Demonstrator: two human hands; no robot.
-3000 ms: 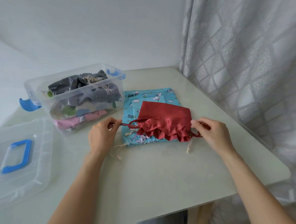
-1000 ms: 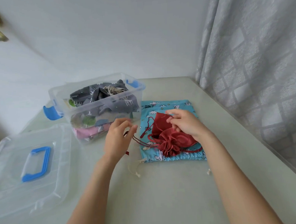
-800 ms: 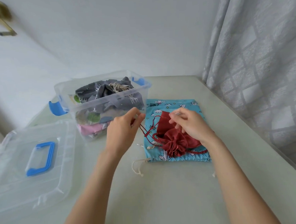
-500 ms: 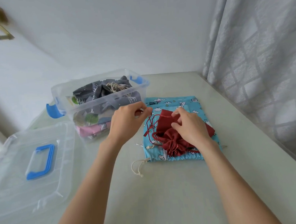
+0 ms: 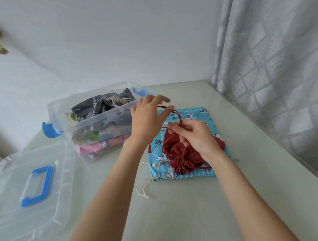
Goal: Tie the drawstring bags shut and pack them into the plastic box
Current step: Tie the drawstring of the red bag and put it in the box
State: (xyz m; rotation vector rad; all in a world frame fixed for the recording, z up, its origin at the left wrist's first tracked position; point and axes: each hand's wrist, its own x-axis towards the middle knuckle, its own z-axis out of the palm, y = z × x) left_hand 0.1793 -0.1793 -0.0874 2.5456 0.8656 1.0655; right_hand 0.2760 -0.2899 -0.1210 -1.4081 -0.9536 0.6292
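Since half a second ago my left hand (image 5: 148, 119) has lifted up and away from the bag, drawing a loop of the red cord (image 5: 176, 114) out with it, while my right hand (image 5: 196, 136) has stayed down on the cloth. Three seconds back both hands were pulling the cords outward to gather the mouth; now they are working close together above it.

The red bag (image 5: 182, 156) lies on top of the blue printed bag (image 5: 200, 116), near the middle of the table (image 5: 178, 212), its mouth gathered into a rosette toward me. My right thumb and forefinger pinch the cord where it crosses just above the bag's upper corner. My left fingers are spread and only loosely curved, with the cord running past their tips; motion blur keeps me from saying whether they pinch it or merely hook it.

I judge the red bag to be cinched but its knot not yet finished: I see a loop, no tightened tie. The blue bag beneath is gathered along its near edge, its pale drawstring (image 5: 143, 188) trailing loose on the table, so it looks untied.

The plastic box (image 5: 60, 111) stands just to the left of the bags, already holding several bags, a grey one with a knotted cord on top. Its lid (image 5: 37, 185) lies apart at the left. Left to do, as I read it: finish this knot, tie the blue bag, pack both.
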